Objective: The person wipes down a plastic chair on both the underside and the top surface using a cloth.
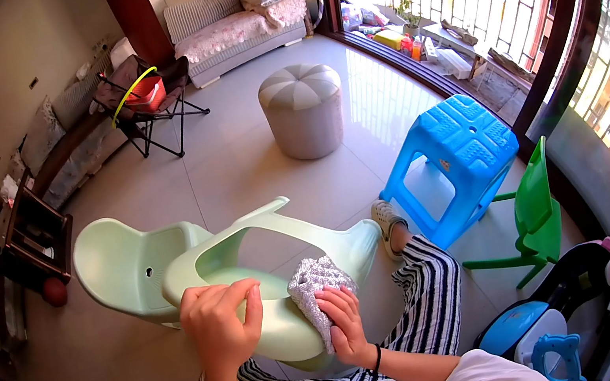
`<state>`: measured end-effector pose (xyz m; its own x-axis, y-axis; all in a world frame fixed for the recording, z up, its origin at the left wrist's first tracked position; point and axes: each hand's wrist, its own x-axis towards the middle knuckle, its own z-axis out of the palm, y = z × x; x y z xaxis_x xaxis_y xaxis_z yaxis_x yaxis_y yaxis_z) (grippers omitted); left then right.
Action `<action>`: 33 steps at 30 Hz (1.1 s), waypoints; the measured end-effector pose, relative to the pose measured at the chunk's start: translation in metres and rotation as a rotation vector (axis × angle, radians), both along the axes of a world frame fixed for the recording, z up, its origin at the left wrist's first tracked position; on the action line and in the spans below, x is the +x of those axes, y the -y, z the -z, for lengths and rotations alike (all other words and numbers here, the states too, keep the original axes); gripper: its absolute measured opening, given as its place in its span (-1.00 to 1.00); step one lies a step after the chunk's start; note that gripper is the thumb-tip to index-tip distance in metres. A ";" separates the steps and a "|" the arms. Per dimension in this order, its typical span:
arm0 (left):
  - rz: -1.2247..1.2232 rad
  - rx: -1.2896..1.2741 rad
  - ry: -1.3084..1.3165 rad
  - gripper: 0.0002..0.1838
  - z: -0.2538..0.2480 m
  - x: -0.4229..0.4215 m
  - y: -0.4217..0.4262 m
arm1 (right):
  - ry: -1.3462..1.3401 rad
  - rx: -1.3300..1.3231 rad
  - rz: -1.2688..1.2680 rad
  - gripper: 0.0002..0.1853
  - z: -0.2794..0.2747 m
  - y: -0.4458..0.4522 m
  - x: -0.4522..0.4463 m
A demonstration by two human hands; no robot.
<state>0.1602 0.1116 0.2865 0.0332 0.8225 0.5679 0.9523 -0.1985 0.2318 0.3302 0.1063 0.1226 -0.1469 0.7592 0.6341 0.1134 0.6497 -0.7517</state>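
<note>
A pale green plastic child's seat [128, 258] lies tipped over in front of me, its rounded backrest to the left and its curved leg frame to the right. My right hand [345, 325] presses a silvery-grey textured cloth [310, 285] against the rounded plastic part nearest me, fingers bent over it. My left hand [222, 323] is at the near left edge of the frame, fingers curled in and thumb near the forefinger. Its palm side is hidden, so I cannot tell whether it grips the plastic.
A blue plastic stool [464, 137] and a green child's chair [537, 217] stand at right. Beyond are a round pouf [303, 115], a folding chair [148, 107] holding a red basket [145, 96], and a sofa [224, 32]. My striped-trousered legs [425, 291] flank the seat.
</note>
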 end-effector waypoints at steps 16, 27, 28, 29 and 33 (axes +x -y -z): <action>-0.040 -0.064 0.040 -0.91 0.013 -0.035 0.093 | 0.363 -0.485 0.172 -0.64 0.176 -0.179 0.073; -0.064 -0.040 0.065 -0.89 0.009 -0.030 0.072 | 0.164 -0.267 0.082 -0.59 0.058 -0.032 0.007; -0.049 -0.034 0.050 -0.92 0.008 -0.028 0.067 | 0.136 -0.256 -0.014 -0.53 0.042 -0.014 0.004; -0.035 -0.027 0.033 -0.95 0.007 -0.026 0.061 | 0.135 -0.211 -0.047 -0.51 0.021 0.003 0.001; -0.010 -0.001 0.020 -0.94 0.003 -0.013 0.033 | 0.149 0.086 -0.126 -0.44 -0.012 0.041 -0.008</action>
